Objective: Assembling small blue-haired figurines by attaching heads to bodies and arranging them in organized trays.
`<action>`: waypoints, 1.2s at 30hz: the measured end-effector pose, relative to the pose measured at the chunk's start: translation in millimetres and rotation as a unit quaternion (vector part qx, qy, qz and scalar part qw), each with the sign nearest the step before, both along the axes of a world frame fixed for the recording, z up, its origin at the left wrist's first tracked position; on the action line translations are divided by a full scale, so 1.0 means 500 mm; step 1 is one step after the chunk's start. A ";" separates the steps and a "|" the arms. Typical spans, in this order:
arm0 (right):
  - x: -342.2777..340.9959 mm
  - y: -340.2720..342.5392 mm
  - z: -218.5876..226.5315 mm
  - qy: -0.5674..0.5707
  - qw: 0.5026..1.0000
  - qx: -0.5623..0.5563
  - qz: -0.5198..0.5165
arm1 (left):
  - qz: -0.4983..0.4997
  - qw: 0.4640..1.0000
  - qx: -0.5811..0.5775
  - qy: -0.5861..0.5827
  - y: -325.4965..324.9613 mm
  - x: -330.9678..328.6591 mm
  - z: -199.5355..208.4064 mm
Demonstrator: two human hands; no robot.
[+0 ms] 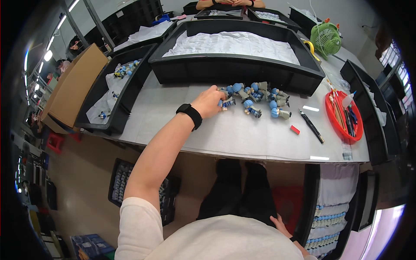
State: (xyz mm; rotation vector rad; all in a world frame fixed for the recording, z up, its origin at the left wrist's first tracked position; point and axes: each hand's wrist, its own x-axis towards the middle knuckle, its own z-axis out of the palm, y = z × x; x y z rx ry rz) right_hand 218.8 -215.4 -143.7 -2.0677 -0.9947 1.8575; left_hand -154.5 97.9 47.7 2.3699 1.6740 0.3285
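My left hand (209, 102), with a black watch (190, 116) on its wrist, reaches onto the white-covered table. Its fingers are curled round a small blue-and-grey figurine (228, 102) at the left end of a loose group. The hand partly hides that figurine. Several similar figurines (252, 108) with light-blue heads lie beside it, some with grey lower parts and some with striped blue bodies. My right hand (281, 225) hangs low beside my thigh, away from the table, fingers stretched out and holding nothing visible.
Behind the figurines stands a large black tray (242, 69) lined with white sheeting. Another black tray (122, 113) at left holds several figurines. At right are a black pen (312, 126), a red block (295, 129), a red basket (358, 135) of tools and a green fan (326, 40).
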 end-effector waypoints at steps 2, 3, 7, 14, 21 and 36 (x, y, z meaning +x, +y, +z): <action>-0.014 0.010 0.000 -0.020 0.998 0.059 0.021 | 0.003 1.000 0.007 0.003 -0.002 -0.013 -0.009; -0.009 0.006 -0.007 -0.030 0.996 0.083 0.013 | 0.001 1.000 0.004 0.004 -0.007 -0.014 -0.009; 0.005 -0.007 0.016 0.003 0.999 0.038 0.007 | -0.034 0.984 -0.051 -0.170 -0.075 0.016 0.025; 0.009 0.109 0.123 0.164 0.986 0.018 0.012 | -0.025 0.786 -0.224 -0.576 -0.166 0.094 -0.007; -0.173 0.326 0.301 0.210 0.858 0.469 -0.023 | 0.006 0.702 -0.250 -0.666 -0.182 0.132 -0.063; -0.271 0.490 0.279 0.259 0.827 0.494 0.068 | 0.063 0.619 -0.147 -0.769 -0.159 0.143 -0.109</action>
